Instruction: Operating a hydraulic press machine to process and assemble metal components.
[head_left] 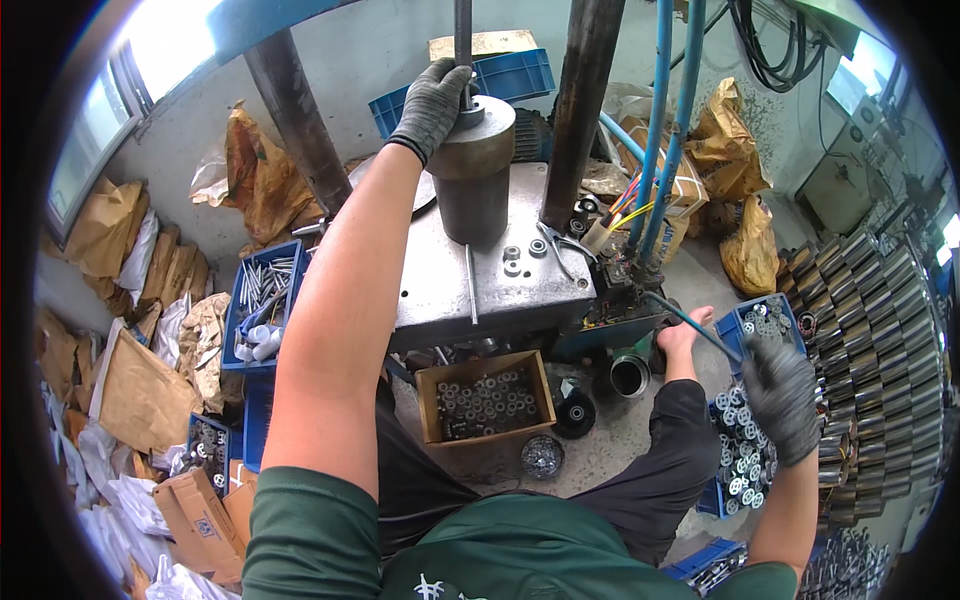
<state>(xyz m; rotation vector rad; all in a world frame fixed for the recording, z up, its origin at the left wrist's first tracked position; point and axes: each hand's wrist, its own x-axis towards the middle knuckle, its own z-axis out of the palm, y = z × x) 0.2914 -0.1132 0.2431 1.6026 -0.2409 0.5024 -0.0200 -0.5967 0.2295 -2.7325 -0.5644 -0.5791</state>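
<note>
My left hand (432,108), in a dark grey knit glove, reaches up to the top of a thick steel cylinder (474,195). Its fingers curl round the thin upright steel rod (463,40), just above a dark collar (470,117) on the cylinder. The cylinder stands on a worn metal press table (430,295). On the table lie a slim metal rod (471,285), pliers (566,250) and several small bearings (512,260). At the right, my gloved right hand (782,400) is closed at the end of a long blue lever (695,328); its fingers are partly blurred.
A cardboard box of small round parts (548,400) sits on the floor below the table. Blue bins hold metal pins (265,285) at left and white wheel-like parts (738,450) at right. Steel posts (580,90) and blue pipes (655,130) rise behind. Stacked metal tubes (880,350) line the right.
</note>
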